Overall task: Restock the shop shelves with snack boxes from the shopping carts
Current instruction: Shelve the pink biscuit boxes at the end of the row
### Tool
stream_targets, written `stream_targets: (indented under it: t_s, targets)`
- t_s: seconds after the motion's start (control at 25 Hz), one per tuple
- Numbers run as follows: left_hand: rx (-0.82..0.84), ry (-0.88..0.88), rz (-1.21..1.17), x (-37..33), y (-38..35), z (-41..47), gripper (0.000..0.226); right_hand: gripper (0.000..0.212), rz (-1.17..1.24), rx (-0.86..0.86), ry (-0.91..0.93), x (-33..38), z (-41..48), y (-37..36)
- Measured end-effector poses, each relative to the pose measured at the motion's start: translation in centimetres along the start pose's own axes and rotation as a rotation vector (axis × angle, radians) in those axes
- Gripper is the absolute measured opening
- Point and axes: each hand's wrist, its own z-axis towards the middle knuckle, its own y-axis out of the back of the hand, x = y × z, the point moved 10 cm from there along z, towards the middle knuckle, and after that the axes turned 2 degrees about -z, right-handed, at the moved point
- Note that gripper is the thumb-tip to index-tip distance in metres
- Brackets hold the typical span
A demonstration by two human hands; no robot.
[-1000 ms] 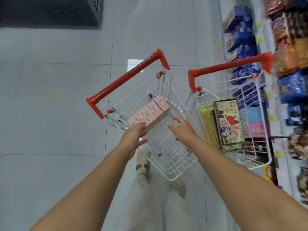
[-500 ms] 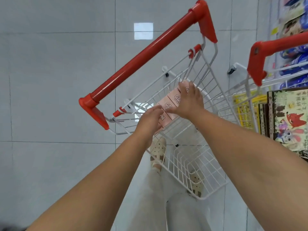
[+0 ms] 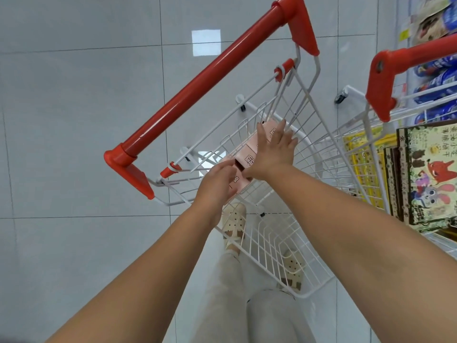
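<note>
**While reaching into white cart (image 3: 272,238)**

Left hand (image 3: 217,184) curls round near end of pink snack boxes (image 3: 247,154). Right hand (image 3: 272,154) lies spread wide, flat over the row. Boxes lie inside cart, along the wall below red handle (image 3: 205,90).

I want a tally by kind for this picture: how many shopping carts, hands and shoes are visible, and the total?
Shopping carts: 2, the near cart and the right cart.
Hands: 2, left hand and right hand.
Shoes: 2, left shoe and right shoe.
Total: 6.
The pink boxes lie partly hidden under the hands, so uncounted.
</note>
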Motion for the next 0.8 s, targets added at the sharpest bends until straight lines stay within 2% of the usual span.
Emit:
stream_targets:
  t_s: [0.16, 0.28, 0.36, 0.44, 0.56, 0.64, 0.72, 0.8]
  targets:
    - [0.007, -0.023, 0.006, -0.5, 0.1, -0.4, 0.027, 0.126, 0.045, -0.063, 0.024, -0.7, -0.3, 1.0]
    - [0.053, -0.091, 0.098, -2.0, 0.0, -1.8, 0.035, 0.124, 0.126, -0.136, 0.094, -2.2, -3.6, 3.7]
    - [0.145, -0.142, 0.234, -2.9, -0.7, -3.8, 0.046, 0.123, 0.179, -0.201, 0.143, -3.6, -7.5, 7.0]
    - [0.264, -0.174, 0.399, -3.5, -1.5, -6.3, 0.07, 0.122, 0.252, -0.245, 0.2, -5.1, -11.8, 11.1]
    - [0.486, -0.223, 0.622, -5.0, -3.9, -11.8, 0.095, 0.118, 0.42, -0.146, 0.258, -8.5, -18.3, 15.8]
    - [0.591, -0.267, 0.73, -6.3, -5.6, -15.5, 0.108, 0.114, 0.651, -0.006, 0.286, -10.8, -22.3, 17.6]
    - [0.773, -0.248, 0.748, -6.8, -7.8, -19.4, 0.109, 0.11, 0.931, 0.152, 0.313, -12.6, -26.6, 18.7]
    - [1.022, -0.197, 0.738, -6.0, -10.4, -24.7, 0.1, 0.107, 1.112, 0.266, 0.357, -14.1, -31.0, 19.5]
